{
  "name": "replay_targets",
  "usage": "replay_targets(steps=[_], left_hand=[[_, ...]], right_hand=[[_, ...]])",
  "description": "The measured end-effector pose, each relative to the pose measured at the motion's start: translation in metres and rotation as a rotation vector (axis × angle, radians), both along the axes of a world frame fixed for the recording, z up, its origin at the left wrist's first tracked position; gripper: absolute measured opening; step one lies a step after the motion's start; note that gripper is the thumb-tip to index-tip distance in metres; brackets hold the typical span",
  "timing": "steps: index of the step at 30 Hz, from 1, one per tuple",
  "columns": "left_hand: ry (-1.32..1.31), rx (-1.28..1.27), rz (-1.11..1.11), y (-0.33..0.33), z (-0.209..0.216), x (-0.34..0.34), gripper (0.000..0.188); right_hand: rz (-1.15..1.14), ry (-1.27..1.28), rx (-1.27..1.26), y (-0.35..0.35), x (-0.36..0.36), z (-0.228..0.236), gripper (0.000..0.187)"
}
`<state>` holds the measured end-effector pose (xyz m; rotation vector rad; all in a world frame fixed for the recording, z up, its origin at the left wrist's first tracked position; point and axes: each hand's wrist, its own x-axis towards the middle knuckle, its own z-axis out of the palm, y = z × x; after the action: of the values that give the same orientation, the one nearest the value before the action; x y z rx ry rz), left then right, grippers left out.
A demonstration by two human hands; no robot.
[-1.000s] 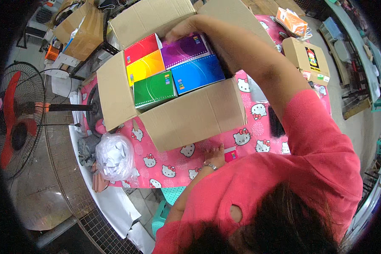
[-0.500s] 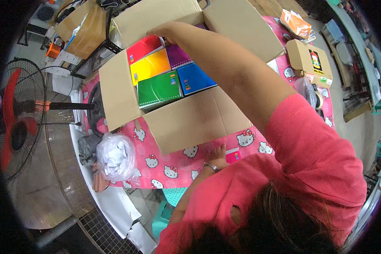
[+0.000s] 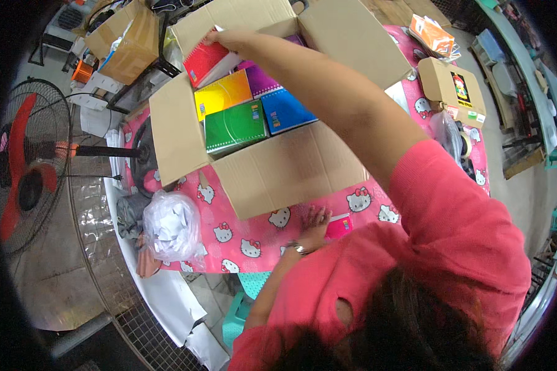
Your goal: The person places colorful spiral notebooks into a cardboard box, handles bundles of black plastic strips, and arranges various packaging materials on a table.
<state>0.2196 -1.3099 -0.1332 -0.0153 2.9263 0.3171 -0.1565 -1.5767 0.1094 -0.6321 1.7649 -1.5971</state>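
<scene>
My right hand (image 3: pixel 230 41) reaches across into the open cardboard box (image 3: pixel 291 170). Its fingers are closed on the far edge of a red spiral notebook (image 3: pixel 205 60), which is tilted up at the box's far left corner, white page edges showing. Beside it in the box lie a yellow notebook (image 3: pixel 224 94), a green notebook (image 3: pixel 236 127), a blue notebook (image 3: pixel 288 112) and a partly covered purple notebook (image 3: pixel 260 79). With fingers spread, my left hand (image 3: pixel 315 229) rests on the tablecloth, a watch on its wrist, next to a small pink notebook (image 3: pixel 338 226).
A pink patterned tablecloth (image 3: pixel 254 232) covers the table. Clear plastic with white paper (image 3: pixel 170 226) lies at the near left, a standing fan (image 3: pixel 31 167) beyond it. On the right are a smaller carton (image 3: pixel 449 89), a tape roll (image 3: pixel 466 145) and orange-white packs (image 3: pixel 432 36).
My right hand has raised the red notebook, tilting it up from the stack. My left hand's fingers have spread on the tablecloth. The view has shifted slightly.
</scene>
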Motion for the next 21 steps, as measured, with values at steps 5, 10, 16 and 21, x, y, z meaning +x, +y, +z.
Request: replay_targets(steps=[5, 10, 16, 21], left_hand=[[-0.364, 1.796, 0.463, -0.055, 0.140, 0.000, 0.058], [0.009, 1.858, 0.527, -0.074, 0.169, -0.005, 0.095], [0.077, 2.439, 0.722, -0.029, 0.151, 0.017, 0.072], [-0.097, 1.987, 0.984, 0.017, 0.085, 0.042, 0.049]], right_hand=[[-0.020, 0.634, -0.331, 0.120, 0.062, 0.091, 0.045], [0.496, 1.462, -0.586, 0.278, 0.131, 0.091, 0.042], [0.889, 1.615, -0.567, 0.404, 0.174, -0.023, 0.025], [0.932, 1.526, -0.484, 0.449, 0.188, -0.116, 0.021]])
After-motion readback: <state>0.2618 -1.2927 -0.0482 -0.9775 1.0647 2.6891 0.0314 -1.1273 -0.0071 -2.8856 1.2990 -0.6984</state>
